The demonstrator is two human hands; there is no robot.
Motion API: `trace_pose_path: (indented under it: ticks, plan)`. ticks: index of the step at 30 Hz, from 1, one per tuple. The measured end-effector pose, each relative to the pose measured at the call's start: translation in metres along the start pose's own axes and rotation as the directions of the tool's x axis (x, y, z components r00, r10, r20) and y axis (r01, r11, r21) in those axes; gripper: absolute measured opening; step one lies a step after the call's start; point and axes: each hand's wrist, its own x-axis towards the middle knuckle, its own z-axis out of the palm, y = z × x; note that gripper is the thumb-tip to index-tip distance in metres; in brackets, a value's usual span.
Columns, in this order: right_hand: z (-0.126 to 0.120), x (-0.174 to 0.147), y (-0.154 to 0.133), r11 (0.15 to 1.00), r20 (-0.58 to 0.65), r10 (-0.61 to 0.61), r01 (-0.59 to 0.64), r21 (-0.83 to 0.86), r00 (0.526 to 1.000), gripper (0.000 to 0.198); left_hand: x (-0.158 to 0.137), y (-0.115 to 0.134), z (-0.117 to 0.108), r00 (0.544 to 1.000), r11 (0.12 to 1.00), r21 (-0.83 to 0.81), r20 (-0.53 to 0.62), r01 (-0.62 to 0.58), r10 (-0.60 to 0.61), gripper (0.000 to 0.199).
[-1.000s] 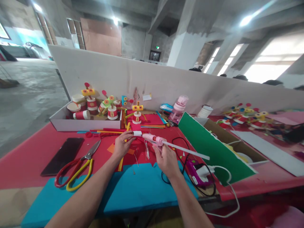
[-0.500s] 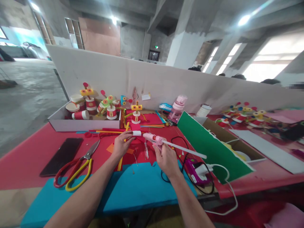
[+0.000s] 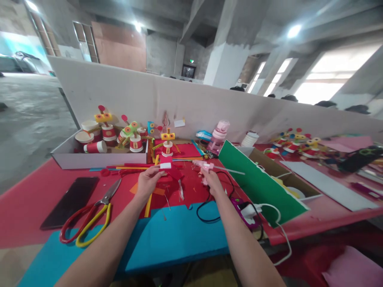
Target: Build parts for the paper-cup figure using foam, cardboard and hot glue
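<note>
My left hand [image 3: 148, 182] pinches a small white paper piece [image 3: 165, 165] between thumb and fingertips; red paper lies just behind it. My right hand [image 3: 213, 181] is wrapped round the handle of a pink glue gun [image 3: 202, 164]. The gun's nozzle points left, apart from the white piece, and a long pale glue stick [image 3: 231, 170] juts out of its back. Below the hands lie a small clear-and-white tool [image 3: 181, 189], orange paper [image 3: 157, 191] and a yellow strip [image 3: 147, 207]. Scissors [image 3: 103, 199] with red and yellow handles rest left of my left hand.
A black phone [image 3: 70, 202] lies at left. Behind it, a white box [image 3: 100, 159] holds paper-cup figures; another figure [image 3: 167, 148] stands beside it. A green board [image 3: 260, 187] leans on a divided box at right. A purple power socket [image 3: 245, 211] and cables sit near my right forearm.
My right hand has drawn the glue gun away from the white paper piece, to the right and farther back. The left hand still holds the piece. The whole view has shifted slightly.
</note>
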Motion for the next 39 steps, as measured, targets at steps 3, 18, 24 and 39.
trace_pose_path:
  ticks: [3, 18, 24, 39]
  plan:
    - [0.001, 0.02, 0.008, 0.987, -0.021, 0.019, -0.022, -0.157, 1.0, 0.038, 0.0, -0.002, 0.001, 1.0, 1.0, -0.024, -0.012, 0.021, -0.021, 0.021]
    - [0.037, -0.023, -0.054, 0.9, 0.089, -0.392, 0.361, 0.245, 0.916, 0.037, -0.001, -0.001, 0.0, 0.999, 0.999, 0.044, 0.031, -0.028, 0.027, 0.019]
    - [0.086, -0.038, -0.051, 0.744, 0.214, -0.337, 0.12, 0.657, 0.917, 0.039, 0.0, 0.0, -0.002, 0.999, 0.998, 0.068, 0.053, -0.006, 0.003, 0.016]
    - [0.092, -0.042, -0.034, 0.761, 0.025, -0.533, 0.466, 0.451, 0.846, 0.017, -0.006, 0.002, 0.005, 0.972, 0.979, -0.031, 0.127, 0.202, -0.197, 0.023]
